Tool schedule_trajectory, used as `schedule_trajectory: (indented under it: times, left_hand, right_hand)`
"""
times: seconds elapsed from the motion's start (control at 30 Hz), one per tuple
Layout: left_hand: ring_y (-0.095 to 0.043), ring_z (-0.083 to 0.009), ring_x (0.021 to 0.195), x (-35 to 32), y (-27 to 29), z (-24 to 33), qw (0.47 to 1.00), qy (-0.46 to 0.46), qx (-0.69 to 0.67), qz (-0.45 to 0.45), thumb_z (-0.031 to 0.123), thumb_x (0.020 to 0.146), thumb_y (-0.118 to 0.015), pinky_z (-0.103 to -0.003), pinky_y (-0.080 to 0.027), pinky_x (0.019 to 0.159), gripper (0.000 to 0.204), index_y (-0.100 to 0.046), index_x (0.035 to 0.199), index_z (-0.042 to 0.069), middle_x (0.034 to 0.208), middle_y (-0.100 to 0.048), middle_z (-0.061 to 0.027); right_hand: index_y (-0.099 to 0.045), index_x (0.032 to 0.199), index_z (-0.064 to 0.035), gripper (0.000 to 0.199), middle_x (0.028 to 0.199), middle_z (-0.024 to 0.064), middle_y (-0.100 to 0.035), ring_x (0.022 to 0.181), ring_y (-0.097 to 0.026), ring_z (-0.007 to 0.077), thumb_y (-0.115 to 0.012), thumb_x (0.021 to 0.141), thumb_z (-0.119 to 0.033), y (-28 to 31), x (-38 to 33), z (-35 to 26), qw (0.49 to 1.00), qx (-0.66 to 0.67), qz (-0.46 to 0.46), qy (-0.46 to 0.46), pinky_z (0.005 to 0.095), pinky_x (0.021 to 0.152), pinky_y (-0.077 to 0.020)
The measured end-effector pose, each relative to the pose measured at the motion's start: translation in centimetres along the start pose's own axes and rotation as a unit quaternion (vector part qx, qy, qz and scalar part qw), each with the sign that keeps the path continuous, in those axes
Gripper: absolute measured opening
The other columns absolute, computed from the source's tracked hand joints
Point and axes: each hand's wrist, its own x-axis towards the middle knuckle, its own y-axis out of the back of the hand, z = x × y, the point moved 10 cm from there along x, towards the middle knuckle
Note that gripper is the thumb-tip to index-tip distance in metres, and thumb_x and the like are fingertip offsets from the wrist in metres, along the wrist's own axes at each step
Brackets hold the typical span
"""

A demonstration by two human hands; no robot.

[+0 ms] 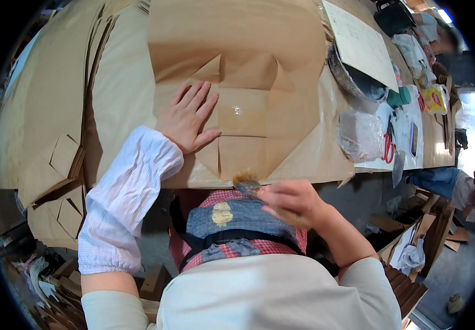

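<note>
A large sheet of brown kraft paper (237, 27) lies on the table, its near end folded into a bag bottom (243, 146) with diagonal creases. A small shiny wet-looking patch (237, 110) shows on the middle panel. My left hand (190, 116) presses flat on the left side of the folds, fingers stretched out. At the table's near edge, my right hand (292, 203) is closed around a brush (247, 188), slightly blurred. The brush's brown bristles touch or hover just over the near flap; I cannot tell which.
A stack of folded brown paper bags (50, 126) lies at the left. On the right are a dark bowl (358, 80) partly under a white board (358, 38), a clear plastic container (358, 135), red-handled scissors (388, 147) and a knife blade (398, 168). Another person (441, 181) is at the far right.
</note>
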Motion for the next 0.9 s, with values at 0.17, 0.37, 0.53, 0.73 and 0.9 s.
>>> schedule_trajectory:
  times: [0.17, 0.37, 0.53, 0.73, 0.9]
  left_hand:
    - [-0.038, -0.0397, 0.133, 0.3, -0.5, -2.4, 0.988, -0.008, -0.142, 0.054, 0.033, 0.089, -0.06, -0.047, -0.03, 0.111, 0.053, -0.052, 0.133, 0.004, 0.142, -0.042, -0.0231]
    - [-0.045, -0.0408, 0.125, 0.5, 0.2, -1.8, 0.98, 0.001, -0.175, 0.098, 0.023, 0.087, -0.067, -0.046, -0.04, 0.104, 0.044, -0.059, 0.127, 0.007, 0.132, -0.049, -0.0215]
    - [-0.044, -0.0406, 0.125, 0.2, 0.2, -1.7, 0.985, 0.007, -0.133, 0.107, 0.025, 0.089, -0.065, -0.046, -0.04, 0.103, 0.042, -0.059, 0.127, 0.009, 0.132, -0.048, -0.0223]
    - [-0.046, -0.0404, 0.123, -0.2, 0.5, -1.8, 0.991, 0.026, -0.097, 0.092, 0.026, 0.09, -0.063, -0.044, -0.042, 0.101, 0.041, -0.059, 0.128, 0.011, 0.131, -0.047, -0.0214]
    - [-0.047, -0.0404, 0.121, 0.5, 0.6, -1.9, 0.989, 0.028, -0.106, 0.098, 0.024, 0.089, -0.064, -0.045, -0.042, 0.1, 0.041, -0.058, 0.128, 0.011, 0.128, -0.048, -0.021]
  right_hand:
    - [-0.064, 0.102, 0.0001, 0.017, 0.081, 0.0096, -0.067, 0.072, -0.068, 0.0198, -0.067, 0.087, -0.009, 0.1, 4.2, 6.6, 0.894, 0.293, 0.212, -0.264, 0.0289, 0.061, -0.0526]
    - [-0.063, 0.093, 0.0045, 0.012, 0.076, 0.0104, -0.067, 0.063, -0.065, 0.0145, -0.061, 0.091, -0.007, -4.3, 0.5, 8.7, 0.808, 0.27, 0.291, -0.434, 0.0249, 0.06, -0.0523]
    - [-0.065, 0.091, 0.0046, 0.009, 0.08, 0.0102, -0.067, 0.063, -0.065, 0.0136, -0.062, 0.089, -0.004, -1.1, -5.2, 6.8, 0.864, 0.154, 0.312, -0.365, 0.0227, 0.061, -0.0527]
    - [-0.068, 0.09, 0.0006, 0.008, 0.085, 0.0124, -0.067, 0.073, -0.065, 0.0178, -0.064, 0.084, -0.004, 6.3, -4.3, 2.0, 0.917, 0.13, 0.245, -0.286, 0.0287, 0.064, -0.0503]
    - [-0.065, 0.099, -0.002, 0.022, 0.092, 0.0144, -0.065, 0.076, -0.063, 0.0275, -0.07, 0.078, -0.004, 1.4, -1.0, -0.2, 0.984, -0.161, 0.051, -0.058, 0.034, 0.064, -0.0529]
